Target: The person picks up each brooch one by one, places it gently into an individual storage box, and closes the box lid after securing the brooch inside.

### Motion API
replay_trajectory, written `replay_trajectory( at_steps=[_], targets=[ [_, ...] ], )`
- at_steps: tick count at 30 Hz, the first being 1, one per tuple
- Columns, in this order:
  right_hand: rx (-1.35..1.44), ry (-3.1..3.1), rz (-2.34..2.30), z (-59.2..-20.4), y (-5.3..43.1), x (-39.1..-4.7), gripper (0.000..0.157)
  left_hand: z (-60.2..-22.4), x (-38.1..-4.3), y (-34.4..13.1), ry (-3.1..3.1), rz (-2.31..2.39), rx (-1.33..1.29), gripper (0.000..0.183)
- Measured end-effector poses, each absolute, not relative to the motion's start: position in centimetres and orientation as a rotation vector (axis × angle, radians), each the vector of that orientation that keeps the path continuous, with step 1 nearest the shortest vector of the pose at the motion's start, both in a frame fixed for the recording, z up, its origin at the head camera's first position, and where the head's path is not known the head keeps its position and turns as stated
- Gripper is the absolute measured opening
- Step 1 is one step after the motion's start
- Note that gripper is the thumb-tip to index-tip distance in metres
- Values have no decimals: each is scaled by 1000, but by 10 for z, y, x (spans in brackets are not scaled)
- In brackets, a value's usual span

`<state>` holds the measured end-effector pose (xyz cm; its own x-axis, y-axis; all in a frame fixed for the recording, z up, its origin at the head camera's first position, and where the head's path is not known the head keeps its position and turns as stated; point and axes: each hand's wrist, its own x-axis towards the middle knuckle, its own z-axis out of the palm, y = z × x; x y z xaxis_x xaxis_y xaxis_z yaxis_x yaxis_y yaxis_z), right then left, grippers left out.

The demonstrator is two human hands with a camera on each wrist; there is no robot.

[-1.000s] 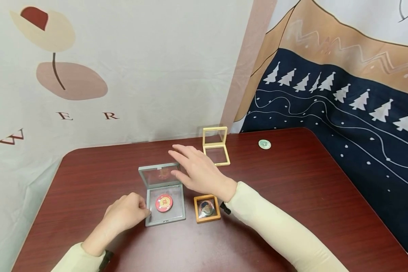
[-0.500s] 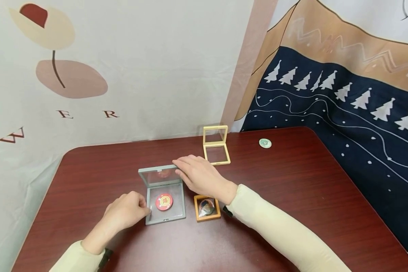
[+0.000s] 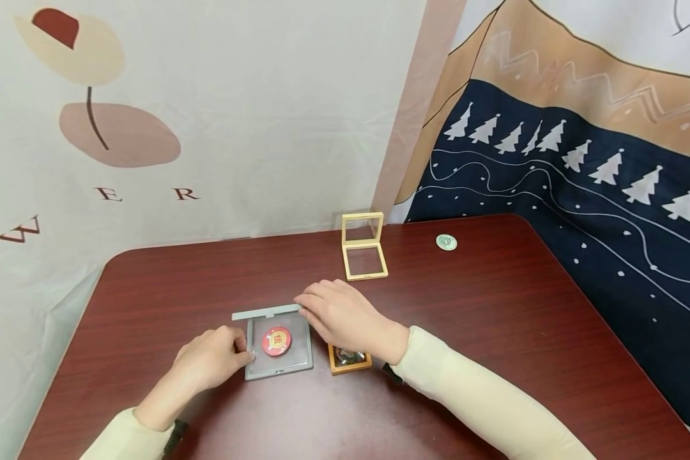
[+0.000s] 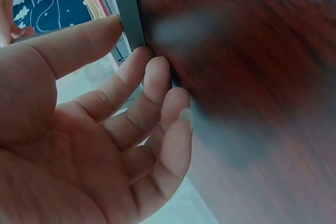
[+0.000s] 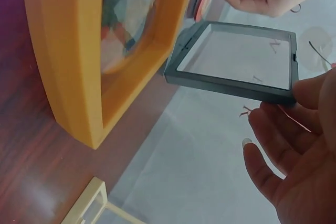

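A grey hinged display case (image 3: 278,372) lies on the table with its clear-windowed lid (image 3: 267,312) tilted partway up. On its lower film sits a round red token (image 3: 277,341) with a gold centre. My left hand (image 3: 209,361) pinches the left edge of the base; in the left wrist view the thumb lies on top and the index fingertip against the side of the grey frame (image 4: 126,9). My right hand (image 3: 347,319) holds the lid's free right corner between thumb and fingers, as the right wrist view shows at the lid's dark frame (image 5: 220,92).
Under my right hand, partly hidden, is an orange frame (image 3: 351,368) with a dark round piece inside. A pale yellow frame (image 3: 367,276) stands open at the back. Farther right lies a pale green disc (image 3: 446,242). Curtains (image 3: 264,128) border the table's far edge.
My right hand has come down onto the grey lid's corner and swung the lid forward and down from its upright lean. The left hand has stayed at the base's edge.
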<state>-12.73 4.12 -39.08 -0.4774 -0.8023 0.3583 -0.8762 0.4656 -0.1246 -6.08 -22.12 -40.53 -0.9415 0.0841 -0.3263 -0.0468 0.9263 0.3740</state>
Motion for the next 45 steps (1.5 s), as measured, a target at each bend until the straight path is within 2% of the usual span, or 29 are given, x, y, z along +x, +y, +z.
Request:
replay_trajectory(
  at_steps=[9,13,17,20,24,32,45],
  targets=[
    [1491,-2433,324,-397,50,-111,18,-410,-57,-219,2745,593,23,25],
    [1518,-2425,271,-401,51,-105,14,-411,-57,-220,2749,597,33,16],
    [1550,-2417,187,-404,51,-99,10,-411,-58,-222,2746,592,37,16],
    [1574,-2409,132,-405,50,-95,8,-411,-57,-222,2755,585,34,7],
    [1582,-2383,94,-409,50,-90,3,-411,-54,-222,2767,590,40,18],
    [1597,-2337,16,-418,48,-84,15,-410,-54,-222,2779,584,52,22],
    [1633,-2335,-109,-425,40,-84,20,-401,-46,-224,2786,577,17,17]
  ],
)
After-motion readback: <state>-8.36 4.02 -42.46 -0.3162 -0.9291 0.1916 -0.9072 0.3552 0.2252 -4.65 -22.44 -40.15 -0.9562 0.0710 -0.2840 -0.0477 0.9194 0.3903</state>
